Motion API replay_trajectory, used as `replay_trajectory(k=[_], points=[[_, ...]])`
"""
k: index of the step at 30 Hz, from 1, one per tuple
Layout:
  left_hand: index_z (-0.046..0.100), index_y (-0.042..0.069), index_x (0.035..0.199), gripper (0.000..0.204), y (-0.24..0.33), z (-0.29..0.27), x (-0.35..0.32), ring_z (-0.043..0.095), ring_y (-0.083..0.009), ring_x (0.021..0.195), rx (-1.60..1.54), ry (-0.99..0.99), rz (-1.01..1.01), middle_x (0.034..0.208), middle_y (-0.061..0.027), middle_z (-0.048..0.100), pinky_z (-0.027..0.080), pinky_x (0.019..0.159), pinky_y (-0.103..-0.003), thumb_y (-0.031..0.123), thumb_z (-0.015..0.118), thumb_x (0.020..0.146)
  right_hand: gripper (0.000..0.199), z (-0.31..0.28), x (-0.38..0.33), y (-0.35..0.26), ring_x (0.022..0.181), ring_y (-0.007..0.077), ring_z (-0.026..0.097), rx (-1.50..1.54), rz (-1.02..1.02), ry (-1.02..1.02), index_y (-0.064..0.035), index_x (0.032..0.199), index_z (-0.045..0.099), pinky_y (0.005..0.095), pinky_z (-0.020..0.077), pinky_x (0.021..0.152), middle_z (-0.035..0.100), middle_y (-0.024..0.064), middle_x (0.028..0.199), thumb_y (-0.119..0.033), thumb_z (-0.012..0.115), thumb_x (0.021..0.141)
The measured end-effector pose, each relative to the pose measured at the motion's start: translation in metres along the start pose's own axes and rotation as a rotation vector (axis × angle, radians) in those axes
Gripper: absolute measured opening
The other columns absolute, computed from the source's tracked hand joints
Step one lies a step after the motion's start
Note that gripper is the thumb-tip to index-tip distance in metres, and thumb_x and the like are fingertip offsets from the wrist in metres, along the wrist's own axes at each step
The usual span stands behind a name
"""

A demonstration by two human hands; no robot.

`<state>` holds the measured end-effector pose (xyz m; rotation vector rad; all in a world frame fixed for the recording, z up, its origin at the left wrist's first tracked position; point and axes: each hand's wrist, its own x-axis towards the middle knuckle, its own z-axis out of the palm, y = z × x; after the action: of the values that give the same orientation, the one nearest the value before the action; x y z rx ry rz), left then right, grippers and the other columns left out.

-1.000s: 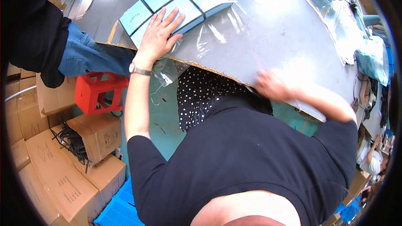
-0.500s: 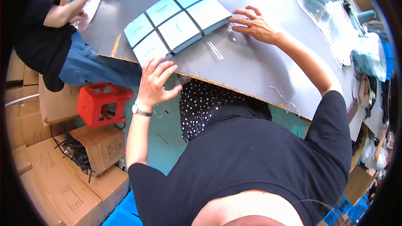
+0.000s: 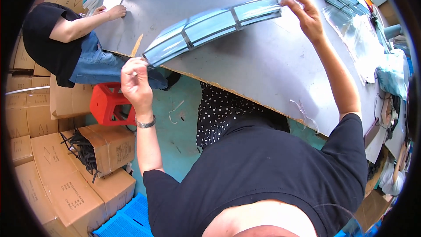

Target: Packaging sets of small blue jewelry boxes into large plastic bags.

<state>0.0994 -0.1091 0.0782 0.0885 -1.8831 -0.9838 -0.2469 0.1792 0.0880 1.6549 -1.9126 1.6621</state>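
Boxes (image 3: pixel 212 27) between hands (image 3: pixel 309 19), stool (image 3: pixel 103 102) and cartons (image 3: pixel 61 184) at left, plastic bags (image 3: pixel 356 46) at right

Grey flat worktop (image 3: pixel 245 57): tan tape strip (image 3: pixel 137 45) nr its near-L corner; co-worker (image 3: pixel 48 35) in blk top + blue jeans alongside. Off that corner, lower down: red plastic stool (image 3: pixel 99 105), stacked brown cardboard cartons (image 3: pixel 66 193), open brown carton (image 3: pixel 116 149) w/ blk strips (image 3: pixel 82 150), blue plastic crate (image 3: pixel 127 219).

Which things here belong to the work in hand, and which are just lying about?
In the work:
- row of light-blue boxes, held between left hand and right hand
- grey table

Apparently just lying about:
- red stool
- carton of black strips
- blue plastic crate
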Motion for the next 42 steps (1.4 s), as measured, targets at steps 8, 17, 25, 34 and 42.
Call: replay_trajectory(k=[8,17,25,34,42], points=[[0.058,-0.001,0.088,0.018,-0.013,0.019,0.045,0.046,-0.0057,0.063,0.341,0.294,-0.068,0.072,0.0004,0.056,0.039,0.058,-0.020,0.015,0.062,0.097,0.038,0.008,0.027,-0.024,0.061,0.0108,0.051,-0.369,0.170,0.301,-0.0085,0.080,0.063,0.0277,0.0418,0.055,0.055,0.0031,0.062,-0.041,0.057,0.099],[0.046,0.016,0.064,0.034,0.011,0.021,-0.015,0.035,-0.0019,0.042,-0.219,0.237,-0.821,0.054,0.0060,0.045,0.021,0.038,-0.019,0.013,0.067,0.090,0.024,0.001,-0.046,-0.038,0.075,0.0085,0.051,0.158,0.852,0.151,-0.0048,0.093,0.068,0.0243,0.0403,0.068,0.058,-0.0025,0.079,-0.028,0.063,0.091],[0.057,0.010,0.080,0.015,-0.006,0.042,-0.131,0.048,-0.0038,0.060,-0.250,0.338,-0.824,0.071,0.0046,0.055,0.036,0.054,-0.020,0.011,0.066,0.092,0.032,0.013,-0.143,-0.042,0.074,0.0135,0.057,-0.080,1.020,-0.108,-0.0010,0.094,0.064,0.0288,0.0457,0.070,0.061,0.0052,0.078,-0.032,0.061,0.093],[0.048,-0.005,0.133,0.041,0.019,0.081,-0.091,0.059,-0.0231,0.112,-0.259,0.152,-0.850,0.125,-0.0157,0.059,0.046,0.097,-0.036,0.020,0.050,0.101,0.078,0.025,-0.147,-0.030,0.146,0.0316,0.023,0.272,0.775,0.017,-0.0077,0.152,0.031,0.0432,0.0184,0.119,0.029,0.0178,0.156,-0.039,0.063,0.089],[0.038,-0.005,0.143,0.061,0.050,0.198,-0.017,0.054,-0.0262,0.120,-0.630,-0.268,-0.555,0.137,-0.0172,0.051,0.045,0.100,-0.038,0.042,0.039,0.104,0.044,-0.145,-0.148,-0.012,0.102,0.0236,0.064,0.913,0.557,0.956,0.0002,0.125,0.055,0.0357,0.0515,0.089,0.065,0.0115,0.114,-0.024,0.057,0.088]])
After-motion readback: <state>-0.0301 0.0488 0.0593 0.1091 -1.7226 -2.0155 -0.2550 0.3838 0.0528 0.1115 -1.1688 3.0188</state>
